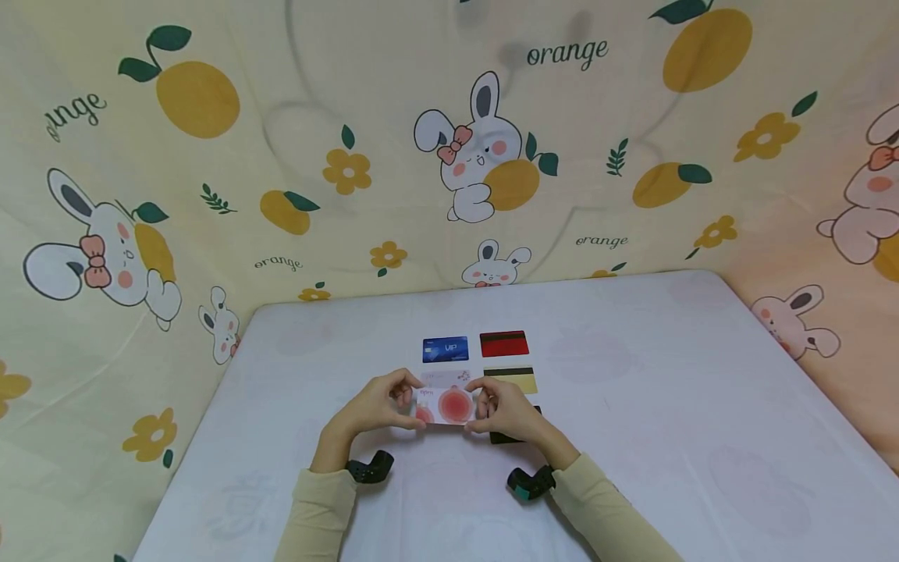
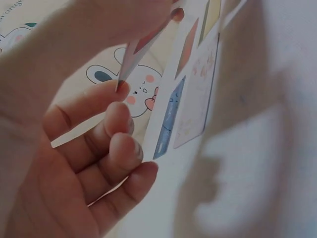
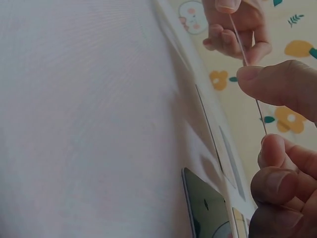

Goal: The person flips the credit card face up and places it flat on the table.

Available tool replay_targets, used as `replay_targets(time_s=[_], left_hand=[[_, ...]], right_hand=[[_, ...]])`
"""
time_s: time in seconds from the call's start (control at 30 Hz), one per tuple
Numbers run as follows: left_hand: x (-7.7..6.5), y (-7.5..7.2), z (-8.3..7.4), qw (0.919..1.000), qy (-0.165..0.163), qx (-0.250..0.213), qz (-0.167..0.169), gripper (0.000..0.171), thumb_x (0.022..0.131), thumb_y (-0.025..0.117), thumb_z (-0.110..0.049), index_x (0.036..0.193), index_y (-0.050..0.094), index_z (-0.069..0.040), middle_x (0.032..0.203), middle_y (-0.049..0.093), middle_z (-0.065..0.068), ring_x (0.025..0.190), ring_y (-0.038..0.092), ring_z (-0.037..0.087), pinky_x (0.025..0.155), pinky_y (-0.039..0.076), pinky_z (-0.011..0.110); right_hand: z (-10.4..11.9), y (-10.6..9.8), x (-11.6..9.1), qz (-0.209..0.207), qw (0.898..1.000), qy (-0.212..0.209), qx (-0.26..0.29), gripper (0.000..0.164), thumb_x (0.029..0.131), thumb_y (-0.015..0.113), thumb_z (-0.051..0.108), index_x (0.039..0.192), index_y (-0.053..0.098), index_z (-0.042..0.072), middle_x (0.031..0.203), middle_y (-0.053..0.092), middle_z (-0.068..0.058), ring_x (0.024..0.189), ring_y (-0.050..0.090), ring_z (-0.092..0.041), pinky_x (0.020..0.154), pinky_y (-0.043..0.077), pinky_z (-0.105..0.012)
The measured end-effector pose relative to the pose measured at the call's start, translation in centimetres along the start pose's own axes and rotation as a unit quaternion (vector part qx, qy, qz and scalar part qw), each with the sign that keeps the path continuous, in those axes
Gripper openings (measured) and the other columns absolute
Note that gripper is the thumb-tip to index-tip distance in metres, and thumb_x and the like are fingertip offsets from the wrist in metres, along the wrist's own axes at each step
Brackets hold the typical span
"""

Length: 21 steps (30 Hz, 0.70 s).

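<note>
Both hands hold up one white card with red circles (image 1: 446,407), one at each end. My left hand (image 1: 382,403) pinches its left edge between thumb and index finger, the other fingers loosely bent. On the opposite edge, my right hand (image 1: 511,410) grips it the same way. Seen edge-on in the right wrist view, the card (image 3: 262,118) is a thin line between thumb and fingers. Just behind it lies a pale flowered card (image 1: 449,378), partly covered in the head view. A dark card (image 1: 507,439) is mostly hidden below my right hand.
Beyond the hands lie a blue VIP card (image 1: 445,350), a red card with a black stripe (image 1: 504,343) and a gold striped card (image 1: 518,380). They rest on a white-covered table (image 1: 632,437). A patterned cloth (image 1: 393,94) hangs behind it.
</note>
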<state>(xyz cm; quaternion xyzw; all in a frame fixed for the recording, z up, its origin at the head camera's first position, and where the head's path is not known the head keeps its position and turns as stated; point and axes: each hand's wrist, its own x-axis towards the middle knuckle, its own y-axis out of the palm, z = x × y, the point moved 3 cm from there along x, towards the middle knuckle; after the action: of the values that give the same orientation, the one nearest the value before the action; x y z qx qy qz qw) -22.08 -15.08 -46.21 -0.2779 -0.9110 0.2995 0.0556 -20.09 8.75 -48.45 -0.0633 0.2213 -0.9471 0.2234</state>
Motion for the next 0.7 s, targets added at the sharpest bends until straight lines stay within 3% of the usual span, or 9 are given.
replay_targets(time_s=[0.37,0.7], left_hand=[[0.22,0.44,0.82,0.9997,0.007,-0.007,0.021,0.050,0.067,0.087,-0.016,0.107,0.061,-0.002,0.078,0.053,0.014,0.072,0.045,0.013,0.062,0.038,0.017],[0.24,0.91,0.79,0.9991,-0.013,0.017,0.036,0.045,0.067,0.088,-0.018,0.101,0.061,-0.004,0.076,0.052,0.007,0.069,0.044,0.010,0.061,0.037,0.017]], right_hand=[[-0.09,0.26,-0.07,0.015,1.000,0.021,-0.008,0.052,0.073,0.081,0.011,0.117,0.057,-0.002,0.065,0.057,-0.004,0.053,0.044,-0.003,0.052,0.038,-0.016],[-0.29,0.34,-0.12,0.019,0.999,0.034,-0.033,0.052,0.073,0.082,0.013,0.116,0.059,-0.003,0.064,0.058,-0.006,0.055,0.047,-0.004,0.057,0.041,-0.017]])
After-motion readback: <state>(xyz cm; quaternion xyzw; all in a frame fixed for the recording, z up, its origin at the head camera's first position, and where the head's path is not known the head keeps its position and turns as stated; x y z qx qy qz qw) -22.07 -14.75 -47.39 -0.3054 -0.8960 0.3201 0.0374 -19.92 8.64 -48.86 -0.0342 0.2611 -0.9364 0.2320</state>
